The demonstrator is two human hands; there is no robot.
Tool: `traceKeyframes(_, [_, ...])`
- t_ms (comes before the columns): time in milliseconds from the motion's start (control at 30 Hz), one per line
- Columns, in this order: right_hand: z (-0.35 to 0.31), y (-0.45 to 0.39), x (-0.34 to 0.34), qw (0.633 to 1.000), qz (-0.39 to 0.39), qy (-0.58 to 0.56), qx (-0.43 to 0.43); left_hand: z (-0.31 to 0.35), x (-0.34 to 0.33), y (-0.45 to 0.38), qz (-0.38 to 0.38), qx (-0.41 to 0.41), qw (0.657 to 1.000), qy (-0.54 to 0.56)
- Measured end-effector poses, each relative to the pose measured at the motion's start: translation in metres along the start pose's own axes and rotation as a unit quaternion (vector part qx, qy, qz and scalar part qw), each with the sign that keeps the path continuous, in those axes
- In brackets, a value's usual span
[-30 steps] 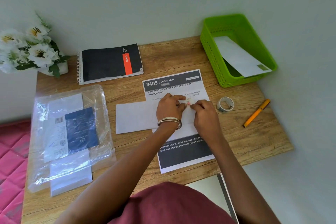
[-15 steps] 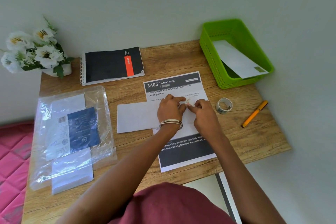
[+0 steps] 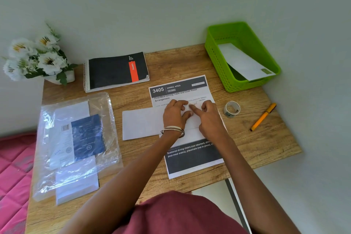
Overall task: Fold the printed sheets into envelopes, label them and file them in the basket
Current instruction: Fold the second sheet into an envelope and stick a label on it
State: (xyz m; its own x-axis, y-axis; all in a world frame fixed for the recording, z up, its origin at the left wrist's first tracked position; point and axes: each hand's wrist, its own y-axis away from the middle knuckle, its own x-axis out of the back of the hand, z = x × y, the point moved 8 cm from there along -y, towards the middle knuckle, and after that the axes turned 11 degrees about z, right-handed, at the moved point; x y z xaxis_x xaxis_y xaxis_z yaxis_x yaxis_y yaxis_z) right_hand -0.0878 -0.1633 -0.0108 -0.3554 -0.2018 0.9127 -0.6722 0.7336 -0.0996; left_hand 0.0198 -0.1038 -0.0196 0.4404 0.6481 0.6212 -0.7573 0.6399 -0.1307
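Note:
A white envelope (image 3: 142, 123) lies crosswise on a printed sheet (image 3: 191, 161) headed "3405 Dining Area" in the middle of the wooden table (image 3: 266, 144). My left hand (image 3: 173, 116), with bangles at the wrist, rests with bent fingers on the envelope's upper edge. My right hand (image 3: 209, 119) presses its index fingertip onto a small label (image 3: 195, 104) near that edge, right beside the left fingertips. At the back right stands a green basket (image 3: 214, 53), and one labelled envelope (image 3: 241, 62) leans inside it.
A tape roll (image 3: 231, 108) and an orange pen (image 3: 263, 117) lie right of the sheet. A clear plastic bag (image 3: 76, 138) of envelopes covers the table's left side. A black notebook (image 3: 114, 70) and white flowers (image 3: 36, 57) are at the back. A pink quilt (image 3: 11, 167) borders the left.
Both hands stay on the envelope's upper edge; my right index finger has slid slightly left onto the label. The head view has tilted a little.

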Motion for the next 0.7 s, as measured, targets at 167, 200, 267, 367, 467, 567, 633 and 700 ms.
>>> traceKeyframes(167, [-0.003, 0.008, -0.001, 1.000, -0.014, 0.009, 0.007, -0.002, -0.001, 0.000, -0.011, 0.007, 1.000, 0.018])
traceKeyframes(200, [-0.003, 0.009, -0.001, 1.000, -0.012, 0.008, 0.010, -0.003, -0.001, 0.000, -0.012, 0.009, 1.000, 0.021])
traceKeyframes(267, [-0.001, 0.010, 0.001, 1.000, -0.002, 0.008, 0.007, -0.003, -0.001, 0.000, -0.012, 0.011, 1.000, 0.024])
traceKeyframes(367, [-0.001, 0.009, 0.004, 1.000, 0.026, 0.008, -0.005, -0.002, -0.001, 0.000, -0.018, 0.010, 0.999, 0.028])
traceKeyframes(467, [-0.005, 0.006, 0.003, 0.999, 0.035, 0.023, -0.010, -0.001, 0.000, 0.000, -0.021, 0.009, 0.999, 0.025])
traceKeyframes(567, [-0.006, 0.002, -0.003, 0.997, 0.008, 0.072, -0.003, 0.000, 0.001, 0.000, -0.026, 0.005, 0.999, 0.024])
traceKeyframes(633, [-0.005, 0.000, -0.003, 0.997, -0.005, 0.074, -0.002, 0.000, 0.002, 0.001, -0.034, 0.006, 0.999, 0.022])
traceKeyframes(700, [-0.002, -0.002, 0.000, 0.999, -0.014, 0.038, -0.009, -0.001, 0.001, 0.001, -0.042, 0.008, 0.999, 0.020])
